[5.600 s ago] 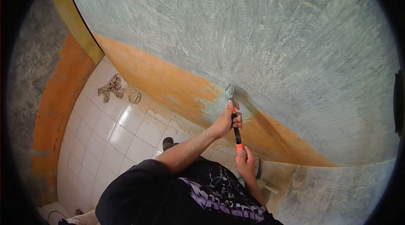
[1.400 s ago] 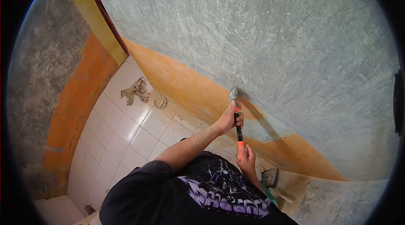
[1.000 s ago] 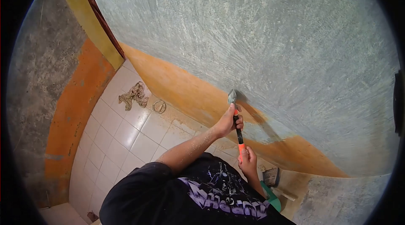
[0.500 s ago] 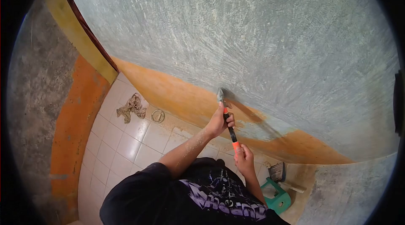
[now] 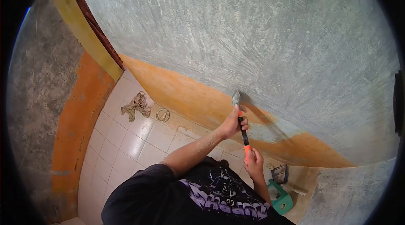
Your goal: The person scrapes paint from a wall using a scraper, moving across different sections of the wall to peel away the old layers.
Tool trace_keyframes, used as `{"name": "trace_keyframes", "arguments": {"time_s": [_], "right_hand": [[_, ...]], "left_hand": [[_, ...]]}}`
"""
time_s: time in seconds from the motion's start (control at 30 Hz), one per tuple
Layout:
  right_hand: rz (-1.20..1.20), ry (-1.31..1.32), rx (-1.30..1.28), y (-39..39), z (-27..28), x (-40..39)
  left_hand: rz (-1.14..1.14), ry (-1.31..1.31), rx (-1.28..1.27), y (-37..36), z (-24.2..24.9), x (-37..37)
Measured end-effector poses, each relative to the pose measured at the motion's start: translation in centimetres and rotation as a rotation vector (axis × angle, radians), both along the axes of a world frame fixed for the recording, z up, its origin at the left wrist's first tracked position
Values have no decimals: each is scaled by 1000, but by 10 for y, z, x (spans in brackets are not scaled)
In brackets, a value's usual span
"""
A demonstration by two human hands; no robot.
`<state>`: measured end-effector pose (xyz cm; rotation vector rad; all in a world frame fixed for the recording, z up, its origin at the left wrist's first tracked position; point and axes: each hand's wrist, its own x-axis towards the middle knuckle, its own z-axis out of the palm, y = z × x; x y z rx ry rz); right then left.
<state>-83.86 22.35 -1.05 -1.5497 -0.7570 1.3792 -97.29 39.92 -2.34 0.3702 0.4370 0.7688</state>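
A long scraper (image 5: 246, 140) with a black and orange handle is held in both my hands. My left hand (image 5: 230, 125) is closed round its upper part, just below the grey metal head. Further down, my right hand (image 5: 254, 164) grips the orange end of the handle. The scraper's head rests at the wall where the bare grey surface (image 5: 219, 35) meets the orange painted band (image 5: 181, 88). To the right of the head, a pale patch interrupts the orange paint. Light dust speckles my left forearm.
A crumpled cloth (image 5: 137, 107) and a roll of tape (image 5: 163, 115) lie on the white floor tiles (image 5: 110, 135). On the right stands a green plastic stool (image 5: 283, 203) near a dark printed packet (image 5: 279, 173). Orange debris lies along the wall's foot. Another wall (image 5: 69, 128) rises at left.
The scraper and both hands have moved to the right along the edge of the orange paint. The view has shifted slightly too. Both hands keep their grip.
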Motion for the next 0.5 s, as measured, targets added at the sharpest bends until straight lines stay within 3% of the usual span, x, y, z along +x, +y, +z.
{"name": "trace_keyframes", "arguments": {"time_s": [0.13, 0.2, 0.3, 0.4, 0.5], "right_hand": [[66, -235, 138, 29, -13, -32], [47, -107, 52, 31, -13, -45], [-27, -128, 135, 23, -33, -40], [-24, -45, 28, 11, 0, -28], [19, -172, 113, 33, -12, -57]], "left_hand": [[62, 28, 23, 19, -10, -35], [76, 113, 143, 21, -3, -50], [100, 57, 71, 18, -9, -39], [-11, 8, 73, 9, 1, -22], [58, -5, 27, 26, -9, -55]]}}
